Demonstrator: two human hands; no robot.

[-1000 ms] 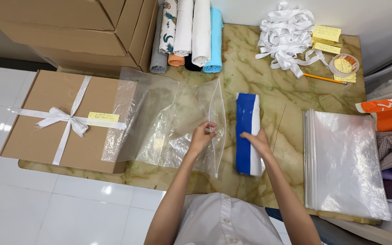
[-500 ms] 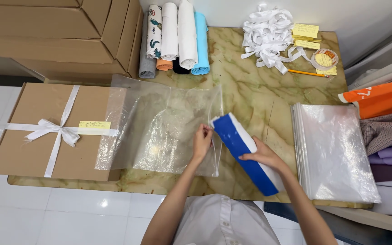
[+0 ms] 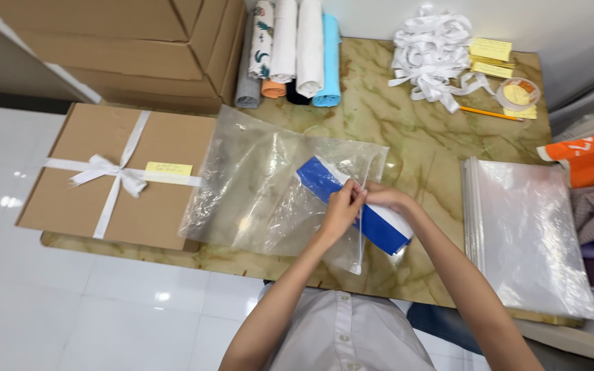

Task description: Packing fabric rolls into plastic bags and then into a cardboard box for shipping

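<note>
A packing workroom: stacked cardboard boxes [image 3: 125,41], rolled fabrics [image 3: 295,51], zip bags [image 3: 531,233], ribbon [image 3: 433,51]

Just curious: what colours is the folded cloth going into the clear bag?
Blue and white folded cloth, seen in the head view.

A flat cardboard box [image 3: 115,182] tied with white ribbon [image 3: 108,172] and tagged with a yellow note is seen at the left edge of the marble table [image 3: 414,130]. Rolled cloths [image 3: 290,51] are lined up at the back beside stacked cartons [image 3: 125,48]. A heap of white ribbon [image 3: 431,55], yellow notes [image 3: 493,51], a pencil [image 3: 489,113] and a stack of clear bags [image 3: 527,233] are seen to the right.
</note>
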